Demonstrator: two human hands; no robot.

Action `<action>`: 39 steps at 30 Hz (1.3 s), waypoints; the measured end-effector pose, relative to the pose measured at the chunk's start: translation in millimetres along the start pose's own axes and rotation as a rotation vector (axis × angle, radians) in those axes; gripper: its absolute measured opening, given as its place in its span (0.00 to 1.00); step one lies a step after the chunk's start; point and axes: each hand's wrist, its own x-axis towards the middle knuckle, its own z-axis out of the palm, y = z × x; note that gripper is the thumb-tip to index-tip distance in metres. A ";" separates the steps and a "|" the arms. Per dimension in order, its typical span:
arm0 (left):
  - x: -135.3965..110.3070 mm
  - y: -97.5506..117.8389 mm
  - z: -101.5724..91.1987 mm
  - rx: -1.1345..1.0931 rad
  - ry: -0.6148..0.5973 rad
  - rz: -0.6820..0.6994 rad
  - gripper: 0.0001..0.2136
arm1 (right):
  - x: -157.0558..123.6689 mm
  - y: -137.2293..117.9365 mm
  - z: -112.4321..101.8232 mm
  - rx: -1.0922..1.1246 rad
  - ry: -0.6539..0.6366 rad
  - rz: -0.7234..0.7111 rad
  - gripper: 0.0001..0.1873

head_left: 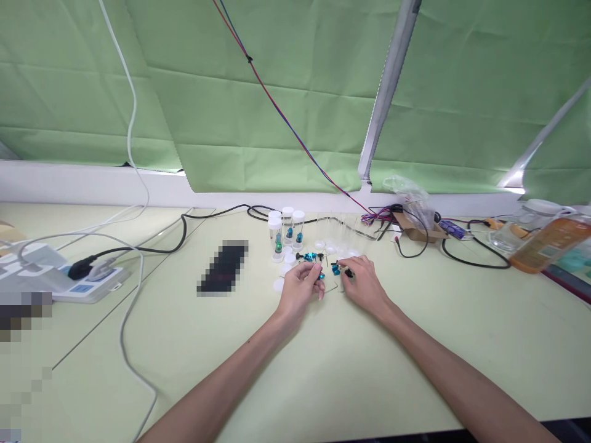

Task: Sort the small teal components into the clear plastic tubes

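Observation:
My left hand (298, 288) is closed in a pinch on a small blue metal part (321, 277), mostly covered by the fingers. To its right, the thumb and index finger of my right hand (365, 282) curl round a small black part (348, 272). Just beside those fingertips is a small blue piece (335, 269). More blue and black parts (310, 256) lie behind my left hand. Three clear tubes with white caps, one of them this front tube (277, 240), stand behind, with blue or green pieces inside. A thin bent metal rod (330, 288) lies between my hands.
White round caps (279, 285) lie left of my left hand. Several empty clear tubes (344, 231) stand at the back. A blurred dark rectangle (223, 267), a power strip (92, 283), cables, an open cardboard box (418, 226) and an orange bottle (549, 243) surround the work area.

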 end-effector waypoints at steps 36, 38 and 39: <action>-0.8 0.5 -0.7 -0.042 -0.009 -0.009 0.20 | -5.6 -16.6 -14.6 0.125 -0.281 -0.199 0.01; -0.8 0.4 -0.8 -0.042 -0.014 -0.014 0.20 | -5.2 -16.7 -14.1 0.123 -0.288 -0.197 0.02; -0.8 0.3 -0.9 -0.044 -0.015 -0.016 0.20 | -5.1 -16.8 -14.0 0.120 -0.291 -0.197 0.02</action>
